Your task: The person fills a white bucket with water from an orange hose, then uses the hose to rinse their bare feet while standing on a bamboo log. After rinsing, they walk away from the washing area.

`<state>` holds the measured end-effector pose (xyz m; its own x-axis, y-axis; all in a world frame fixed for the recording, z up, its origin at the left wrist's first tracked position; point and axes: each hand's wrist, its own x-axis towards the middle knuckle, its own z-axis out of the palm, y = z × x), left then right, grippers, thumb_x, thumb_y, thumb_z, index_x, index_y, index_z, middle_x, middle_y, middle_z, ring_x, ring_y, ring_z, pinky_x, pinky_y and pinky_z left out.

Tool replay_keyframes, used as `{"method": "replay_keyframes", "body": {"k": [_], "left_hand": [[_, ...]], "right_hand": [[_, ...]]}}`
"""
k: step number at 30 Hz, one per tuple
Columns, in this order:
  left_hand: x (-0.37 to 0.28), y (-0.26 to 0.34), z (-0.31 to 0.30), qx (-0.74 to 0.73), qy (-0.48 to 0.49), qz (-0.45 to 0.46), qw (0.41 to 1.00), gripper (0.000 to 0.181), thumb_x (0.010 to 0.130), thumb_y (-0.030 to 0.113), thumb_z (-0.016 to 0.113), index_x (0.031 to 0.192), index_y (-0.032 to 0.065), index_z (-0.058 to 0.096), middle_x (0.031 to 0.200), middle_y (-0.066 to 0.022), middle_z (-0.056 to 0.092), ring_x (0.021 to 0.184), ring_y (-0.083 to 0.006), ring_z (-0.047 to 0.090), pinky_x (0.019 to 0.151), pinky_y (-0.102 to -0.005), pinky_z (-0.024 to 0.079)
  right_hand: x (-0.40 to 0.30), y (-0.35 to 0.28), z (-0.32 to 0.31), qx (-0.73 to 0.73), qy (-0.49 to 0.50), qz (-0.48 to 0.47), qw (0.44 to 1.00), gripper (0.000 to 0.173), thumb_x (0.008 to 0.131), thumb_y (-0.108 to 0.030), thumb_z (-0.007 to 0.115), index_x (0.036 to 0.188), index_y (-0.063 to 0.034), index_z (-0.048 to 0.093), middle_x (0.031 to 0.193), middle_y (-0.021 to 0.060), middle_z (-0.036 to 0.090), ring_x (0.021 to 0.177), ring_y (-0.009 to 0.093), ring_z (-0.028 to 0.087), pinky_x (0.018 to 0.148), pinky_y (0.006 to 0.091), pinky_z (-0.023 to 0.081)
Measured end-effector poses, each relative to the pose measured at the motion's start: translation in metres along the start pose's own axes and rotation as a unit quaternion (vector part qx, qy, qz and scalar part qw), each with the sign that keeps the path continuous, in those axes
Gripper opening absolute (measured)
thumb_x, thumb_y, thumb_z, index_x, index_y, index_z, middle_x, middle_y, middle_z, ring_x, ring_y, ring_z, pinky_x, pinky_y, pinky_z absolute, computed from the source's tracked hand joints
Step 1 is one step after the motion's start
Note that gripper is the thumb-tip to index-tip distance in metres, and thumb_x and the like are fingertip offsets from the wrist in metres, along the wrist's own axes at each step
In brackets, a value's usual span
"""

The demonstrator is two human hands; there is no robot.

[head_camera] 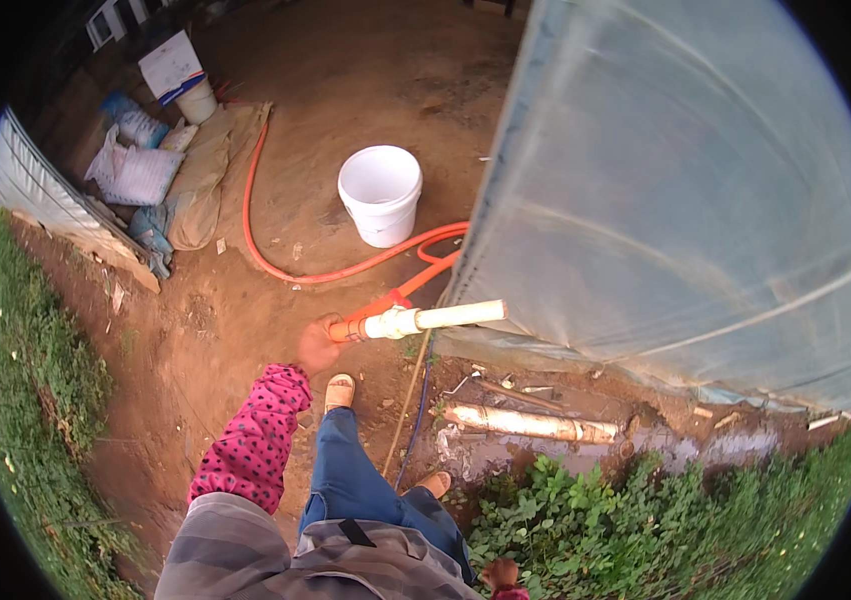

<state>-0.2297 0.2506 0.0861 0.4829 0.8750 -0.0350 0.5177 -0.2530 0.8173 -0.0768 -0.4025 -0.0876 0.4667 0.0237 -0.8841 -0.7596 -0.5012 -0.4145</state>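
Note:
My left hand is closed around the end of an orange hose, in front of my body. A white plastic pipe joins that end through a white coupling and points to the right, its free tip in the air before the plastic sheet. Behind the grip, the hose runs back toward the sheet's edge and loops over the dirt floor. My right hand hangs low at the bottom edge, above green plants, with its fingers curled. Whether it holds anything is hidden.
A white bucket stands on the dirt ahead. Plastic sheeting rises at the right. Sacks lie at the upper left. A pale pipe-like length lies by muddy water; leafy plants grow below. A thin blue line crosses the ground.

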Motion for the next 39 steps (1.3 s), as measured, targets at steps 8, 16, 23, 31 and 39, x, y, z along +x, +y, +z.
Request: {"method": "replay_keyframes", "body": {"k": [8,16,23,31,39], "left_hand": [[0.112,-0.018,-0.071,-0.149,0.045,0.006,0.988,0.036,0.075,0.027,0.081,0.086,0.0021,0.058,0.072,-0.0080,0.060,0.066,-0.0138,0.055,0.062,-0.0318,0.047],[0.185,0.028,-0.126,-0.114,-0.010,-0.015,0.993,0.036,0.075,0.034,0.080,0.091,0.0064,0.065,0.073,-0.0096,0.066,0.067,-0.0204,0.063,0.063,-0.0336,0.050],[0.226,0.083,-0.131,-0.078,-0.098,-0.021,0.992,0.046,0.075,0.050,0.073,0.095,0.0086,0.068,0.084,-0.0156,0.069,0.080,-0.0327,0.067,0.070,-0.0405,0.052],[0.302,0.122,-0.141,-0.104,-0.046,-0.005,0.994,0.042,0.076,0.040,0.076,0.096,0.0044,0.068,0.079,-0.0162,0.068,0.074,-0.0330,0.067,0.067,-0.0407,0.051],[0.411,0.114,-0.187,-0.189,-0.091,-0.046,0.977,0.038,0.082,0.026,0.073,0.111,0.0041,0.063,0.094,-0.0123,0.068,0.084,-0.0202,0.065,0.075,-0.0321,0.050]], "right_hand": [[-0.055,-0.140,0.284,-0.213,-0.109,-0.356,0.903,0.021,0.089,-0.018,0.059,0.098,0.0010,0.061,0.081,0.0111,0.064,0.067,0.019,0.062,0.057,0.0315,0.050],[-0.183,-0.283,0.509,-0.294,-0.132,-0.482,0.815,0.029,0.090,-0.015,0.059,0.116,-0.0031,0.057,0.096,0.0165,0.065,0.084,0.032,0.065,0.071,0.0376,0.052],[-0.248,-0.433,0.620,-0.262,-0.036,-0.657,0.706,0.048,0.086,-0.012,0.059,0.129,0.0048,0.045,0.124,0.0287,0.050,0.114,0.043,0.050,0.098,0.0454,0.041],[-0.244,-0.503,0.718,0.293,-0.402,-0.383,0.778,0.030,0.098,-0.022,0.052,0.122,-0.0032,0.050,0.108,0.0064,0.058,0.093,0.018,0.059,0.078,0.0325,0.050],[-0.226,-0.598,0.793,-0.053,-0.159,-0.558,0.813,0.046,0.091,-0.017,0.054,0.129,-0.0006,0.035,0.107,0.0268,0.057,0.093,0.039,0.060,0.078,0.0452,0.048]]}}
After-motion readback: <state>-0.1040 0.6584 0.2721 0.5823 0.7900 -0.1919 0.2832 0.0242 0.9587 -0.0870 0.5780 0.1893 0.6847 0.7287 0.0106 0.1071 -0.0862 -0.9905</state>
